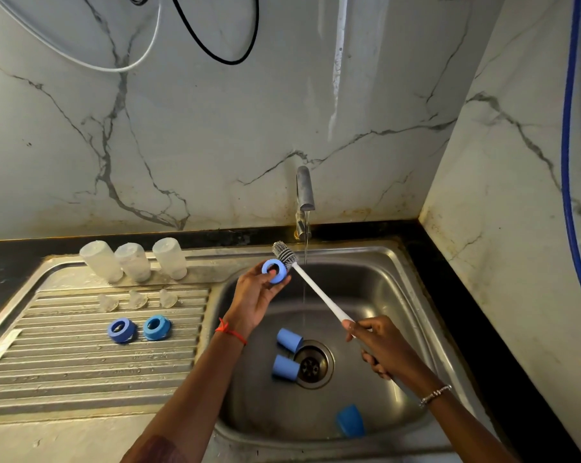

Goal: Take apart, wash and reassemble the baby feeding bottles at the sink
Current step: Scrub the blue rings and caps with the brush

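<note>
Your left grip point(255, 295) is curled round a blue collar ring point(274, 270). It pinches the outer wall so the opening faces up toward you, and a fingertip shows through the hole. You hold the ring high over the sink point(399, 262), just left of the thin stream of water point(305, 282) falling from the tap point(304, 195). That probably lets drips land in the basin and keeps the rinse close.

Your right grip point(379, 345) is closed round the low end of the bottle brush point(316, 289), and the white handle slants up and left across the stream. The grey bristle head point(284, 253) lies against the ring's far right edge, beside it rather than through the hole as far as can be told. Holding the handle so far back gives you reach but, I judge, little scrubbing pressure.

The other parts are sorted by kind on the draining board point(82, 369):
- Three clear bottles point(132, 262) stand mouth down along its back edge, likely to drain.
- Three clear teats point(138, 299) sit in front of them.
- Two more blue rings point(121, 330) lie nearer you.

Three blue caps point(289, 340) lie in the basin well below your grips, two beside the drain point(312, 364) and one near the front wall. They look unwashed as yet, and reassembly has not begun.
</note>
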